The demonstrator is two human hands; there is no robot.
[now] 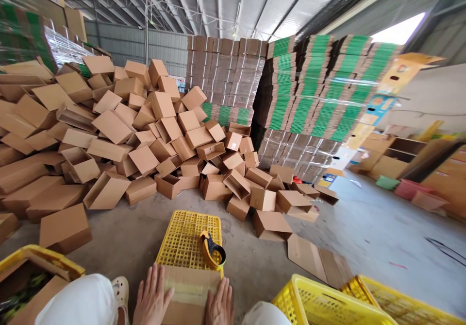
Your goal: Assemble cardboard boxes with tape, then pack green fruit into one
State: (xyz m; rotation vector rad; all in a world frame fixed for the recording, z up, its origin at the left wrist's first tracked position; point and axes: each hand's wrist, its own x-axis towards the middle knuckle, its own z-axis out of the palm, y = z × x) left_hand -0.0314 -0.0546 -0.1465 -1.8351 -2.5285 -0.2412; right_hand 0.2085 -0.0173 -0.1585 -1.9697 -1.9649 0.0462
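Observation:
A small cardboard box [189, 291] with a strip of clear tape across its top lies on an upturned yellow plastic crate [182, 237] in front of me. My left hand [153, 298] lies flat against the box's left side, fingers spread. My right hand [220, 305] rests flat on its right side. A yellow and black tape dispenser [211, 249] sits on the crate just beyond the box. Neither hand grips anything.
A large heap of assembled brown boxes [120, 135] fills the floor ahead and left. Wrapped pallets of flat cartons [309, 92] stand behind. Yellow crates sit at the lower left [40, 259] and lower right [327, 300]. Flat cardboard [316, 259] lies on the concrete floor.

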